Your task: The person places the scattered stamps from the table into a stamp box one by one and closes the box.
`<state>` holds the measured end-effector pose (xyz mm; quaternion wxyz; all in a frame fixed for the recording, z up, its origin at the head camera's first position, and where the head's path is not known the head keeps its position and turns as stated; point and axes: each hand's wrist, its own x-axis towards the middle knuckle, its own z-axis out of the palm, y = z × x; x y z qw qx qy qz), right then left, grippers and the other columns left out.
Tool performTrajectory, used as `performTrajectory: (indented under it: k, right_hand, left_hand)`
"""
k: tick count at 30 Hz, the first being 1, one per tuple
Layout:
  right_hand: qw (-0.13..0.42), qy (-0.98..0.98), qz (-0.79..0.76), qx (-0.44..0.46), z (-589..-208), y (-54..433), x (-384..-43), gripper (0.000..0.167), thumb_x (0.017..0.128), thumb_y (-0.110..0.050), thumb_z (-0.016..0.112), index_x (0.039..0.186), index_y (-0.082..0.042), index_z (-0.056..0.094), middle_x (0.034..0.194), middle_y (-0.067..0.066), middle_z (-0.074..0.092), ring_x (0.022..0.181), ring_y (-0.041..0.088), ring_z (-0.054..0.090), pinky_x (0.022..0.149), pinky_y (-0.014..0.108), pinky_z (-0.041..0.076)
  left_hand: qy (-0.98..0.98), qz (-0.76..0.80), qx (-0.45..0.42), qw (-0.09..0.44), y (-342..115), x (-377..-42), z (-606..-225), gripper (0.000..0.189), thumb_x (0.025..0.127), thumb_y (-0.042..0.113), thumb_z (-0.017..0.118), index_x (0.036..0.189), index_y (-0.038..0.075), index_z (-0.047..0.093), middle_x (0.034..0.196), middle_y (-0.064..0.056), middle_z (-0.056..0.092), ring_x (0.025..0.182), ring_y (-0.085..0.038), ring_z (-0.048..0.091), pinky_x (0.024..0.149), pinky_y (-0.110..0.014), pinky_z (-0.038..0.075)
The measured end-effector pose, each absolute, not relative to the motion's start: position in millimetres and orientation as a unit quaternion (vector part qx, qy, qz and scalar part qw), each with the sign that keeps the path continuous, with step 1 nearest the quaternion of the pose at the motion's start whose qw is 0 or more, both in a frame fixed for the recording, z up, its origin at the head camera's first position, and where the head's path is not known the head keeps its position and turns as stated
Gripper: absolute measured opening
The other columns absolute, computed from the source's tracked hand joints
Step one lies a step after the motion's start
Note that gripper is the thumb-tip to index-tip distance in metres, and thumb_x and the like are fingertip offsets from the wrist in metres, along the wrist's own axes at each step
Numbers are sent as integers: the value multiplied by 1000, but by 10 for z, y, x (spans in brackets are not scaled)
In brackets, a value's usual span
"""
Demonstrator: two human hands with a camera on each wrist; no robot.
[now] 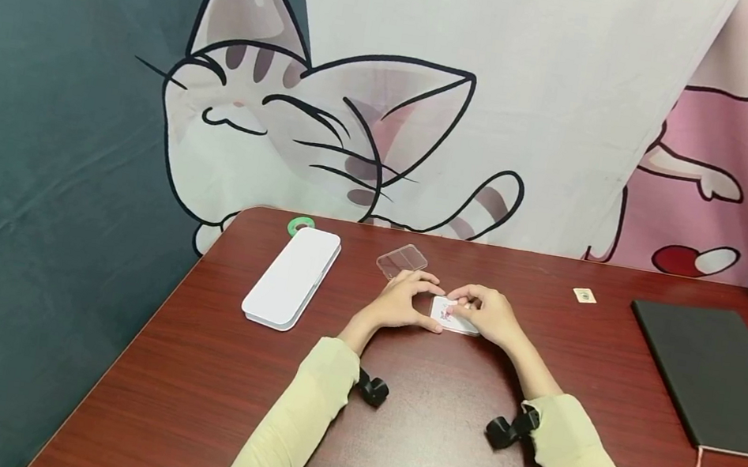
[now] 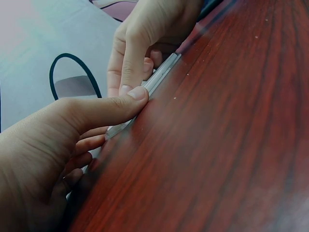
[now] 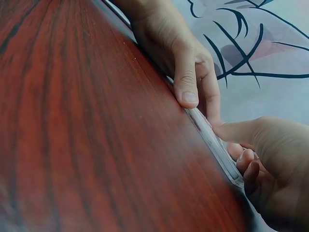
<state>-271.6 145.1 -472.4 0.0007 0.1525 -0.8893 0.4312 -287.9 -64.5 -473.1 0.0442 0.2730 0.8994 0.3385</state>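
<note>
Holding a small clear box [image 3: 213,145] on the worktop [image 1: 416,447], a person's left hand [image 1: 400,301] pinches it at one end between thumb and fingers. The right hand [image 1: 493,316] bends over the other end, thumb on a printed white card [image 1: 439,311] at the top of the box (whether this grip pinches the card, one cannot tell). A clear plastic cover [image 1: 402,260] lies just beyond the left hand; a white case [image 1: 291,278] sits farther left, a black notebook [image 1: 721,370] well to the right.
</note>
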Motion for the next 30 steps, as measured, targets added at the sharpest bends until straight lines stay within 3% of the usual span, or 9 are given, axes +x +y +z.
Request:
performTrajectory:
  k: [8,15,20,26,30]
  right_hand:
    - [-7,-878,454,151,-4729,1468,-2731,21,85,-17,73,102,-5,73,84,9,66,66,5,51,58,19,40]
    - [-1,-862,493,121,-4714,1496,-2736,22,86,-17,72,103,-3,72,79,0,62,67,3,52,58,18,42]
    - [10,-858,499,118,-4664,1544,-2744,22,88,-17,70,104,-2,72,83,3,65,69,5,52,60,19,43]
    - [49,-861,494,109,-4622,1696,-2788,21,89,-17,69,104,-1,71,81,8,67,67,3,53,60,20,43]
    - [81,-868,482,85,-4596,1852,-2806,21,90,-17,69,103,-2,72,75,1,66,65,1,54,60,20,43]
  left_hand:
    - [900,338,273,39,-646,-2888,-4750,60,67,38,89,121,22,69,138,4,55,130,-19,43,109,-43,34]
    - [900,337,272,42,-651,-2886,-4750,60,67,39,88,122,22,69,138,4,55,131,-19,43,108,-43,34]
    - [902,334,272,42,-652,-2884,-4743,61,67,38,88,122,21,68,138,4,55,131,-18,43,108,-42,35]
    - [899,340,271,44,-647,-2886,-4734,62,66,36,89,122,20,68,138,3,55,131,-19,43,109,-43,34]
    - [901,338,270,44,-643,-2885,-4745,62,66,37,89,122,21,69,138,4,55,131,-19,42,109,-42,34]
